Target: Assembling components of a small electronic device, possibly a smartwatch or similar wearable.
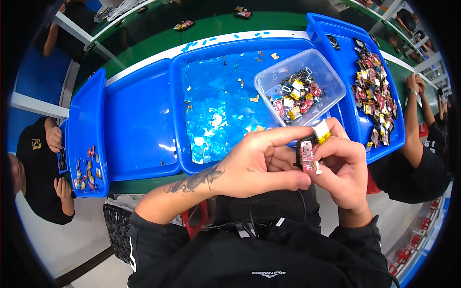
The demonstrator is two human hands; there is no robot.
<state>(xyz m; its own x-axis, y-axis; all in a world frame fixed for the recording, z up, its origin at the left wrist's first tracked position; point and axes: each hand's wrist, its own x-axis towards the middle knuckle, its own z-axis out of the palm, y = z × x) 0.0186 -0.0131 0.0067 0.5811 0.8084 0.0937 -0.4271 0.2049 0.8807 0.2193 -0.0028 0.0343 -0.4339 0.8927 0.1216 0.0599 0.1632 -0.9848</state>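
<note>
My left hand (261, 163) and my right hand (343, 165) meet in front of my chest, above the near edge of the bins. Between them is a small black device housing (298, 152) with a pinkish-red circuit board (308, 156) in it. Fingers and thumb of my left hand grip the housing from the left. My right fingers are curled around its right side, near the board. A silver and yellow battery pouch (322, 130) sticks up at the top of the device. Just beyond my hands, a clear plastic box (331, 81) holds several similar boards and batteries.
A blue tray (343, 60) on the right carries a heap of circuit boards. Blue film pieces cover the middle blue bin (178, 120). Further left stand another blue bin (137, 110) and a blue tray with loose parts (86, 129). Co-workers sit on both sides.
</note>
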